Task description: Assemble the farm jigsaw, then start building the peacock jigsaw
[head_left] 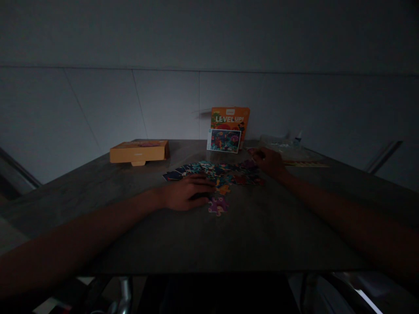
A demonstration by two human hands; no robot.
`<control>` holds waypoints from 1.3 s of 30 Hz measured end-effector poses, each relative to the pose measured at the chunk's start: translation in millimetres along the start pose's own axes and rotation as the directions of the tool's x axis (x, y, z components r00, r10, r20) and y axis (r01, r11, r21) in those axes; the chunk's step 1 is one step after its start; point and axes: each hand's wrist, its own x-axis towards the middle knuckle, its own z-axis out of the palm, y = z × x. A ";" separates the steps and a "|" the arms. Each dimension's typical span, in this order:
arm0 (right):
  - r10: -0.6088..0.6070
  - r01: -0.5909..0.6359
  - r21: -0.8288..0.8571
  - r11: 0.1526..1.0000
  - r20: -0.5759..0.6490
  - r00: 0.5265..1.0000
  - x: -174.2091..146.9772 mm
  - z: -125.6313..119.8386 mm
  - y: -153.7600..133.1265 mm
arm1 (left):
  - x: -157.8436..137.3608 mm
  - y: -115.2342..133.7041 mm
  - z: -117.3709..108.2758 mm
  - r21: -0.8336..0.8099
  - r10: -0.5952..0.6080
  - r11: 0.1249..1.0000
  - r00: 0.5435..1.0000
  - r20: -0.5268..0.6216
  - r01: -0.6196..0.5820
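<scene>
My left hand (186, 192) lies low over the table with its fingers stretched out and apart, at the near left side of a spread pile of jigsaw puzzle pieces (222, 171). Just past its fingertips are an orange piece (224, 189) and a joined-looking purple piece (218, 206). At the pile's right end, my right hand (269, 161) has its fingers bent together, close to dark purple pieces (249, 164). Whatever its fingertips may hold is too dark to make out.
Behind the pile, a small picture card (224, 141) leans on an orange "LEVEL UP!" box (231, 115) by the wall. An orange box part (139, 152) sits back left on the grey table (248, 244). Clear plastic wrapping (288, 149) and a small bottle (298, 138) are back right.
</scene>
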 end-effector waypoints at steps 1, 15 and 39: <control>-0.019 0.018 0.019 1.000 0.016 1.000 0.3 1.6 0.4 | 0.1 0.1 -0.1 0.000 -0.003 1.000 1.000 0.009 0.003; -0.291 0.068 0.452 0.889 0.446 0.847 -21.2 4.0 -32.2 | -1.0 -1.9 2.3 -0.001 0.010 1.000 1.000 -0.008 -0.010; -0.547 0.027 0.632 0.775 0.648 0.530 -58.6 -21.0 -95.7 | 3.3 16.3 -10.9 -0.132 0.185 0.973 0.981 -0.056 -0.191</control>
